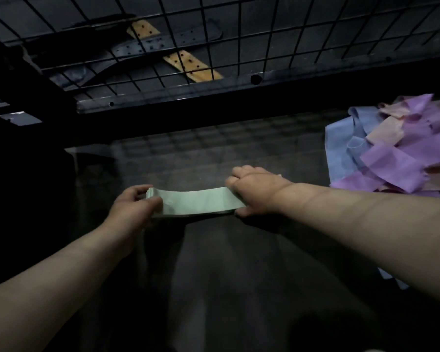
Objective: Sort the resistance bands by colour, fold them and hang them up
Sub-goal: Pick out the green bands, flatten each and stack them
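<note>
A pale green resistance band point(198, 202), folded into a flat layered strip, is held stretched between both hands just above the dark table point(214, 250). My left hand point(135, 204) pinches its left end with thumb and curled fingers. My right hand point(254, 194) grips its right end, knuckles up. A loose pile of purple, pink and blue bands point(396, 151) lies on the table to the right, beyond my right forearm.
A black wire grid panel point(239, 41) leans across the back, above a dark metal rail point(188, 97). Behind the grid lie dark and tan belts point(188, 62) with punched holes. The scene is dim; the left side is in shadow.
</note>
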Demonstrator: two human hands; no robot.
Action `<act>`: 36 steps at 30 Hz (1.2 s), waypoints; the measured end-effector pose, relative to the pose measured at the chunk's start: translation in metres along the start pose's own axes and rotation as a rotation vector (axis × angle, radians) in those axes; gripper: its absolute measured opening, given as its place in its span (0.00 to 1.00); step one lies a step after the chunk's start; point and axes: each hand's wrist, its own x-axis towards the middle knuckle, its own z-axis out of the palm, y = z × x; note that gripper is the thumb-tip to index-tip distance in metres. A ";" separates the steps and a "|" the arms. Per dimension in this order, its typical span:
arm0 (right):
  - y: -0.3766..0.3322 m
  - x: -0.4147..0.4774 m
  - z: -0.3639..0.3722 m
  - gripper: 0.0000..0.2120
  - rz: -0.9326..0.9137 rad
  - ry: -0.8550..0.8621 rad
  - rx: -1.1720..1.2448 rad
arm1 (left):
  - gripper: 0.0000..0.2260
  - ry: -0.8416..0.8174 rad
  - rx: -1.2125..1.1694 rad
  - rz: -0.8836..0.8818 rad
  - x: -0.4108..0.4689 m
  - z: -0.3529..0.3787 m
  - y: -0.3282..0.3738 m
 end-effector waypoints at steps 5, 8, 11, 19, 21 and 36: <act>0.003 0.000 0.001 0.37 -0.001 -0.022 -0.057 | 0.10 -0.101 -0.042 -0.147 0.011 0.000 -0.007; 0.016 -0.008 0.000 0.33 -0.018 -0.032 -0.090 | 0.09 -0.117 -0.044 -0.158 0.016 -0.002 -0.012; 0.025 -0.014 0.000 0.32 -0.028 -0.029 -0.026 | 0.12 -0.136 -0.006 -0.144 0.022 -0.004 -0.017; 0.048 -0.027 -0.001 0.33 -0.019 -0.062 0.009 | 0.13 -0.131 0.070 -0.096 0.030 -0.008 -0.023; 0.050 -0.027 0.001 0.33 -0.019 -0.037 0.033 | 0.13 -0.113 0.070 -0.083 0.031 -0.007 -0.025; 0.062 -0.054 0.034 0.14 0.507 0.324 0.626 | 0.13 -0.073 0.037 -0.068 0.029 -0.003 -0.026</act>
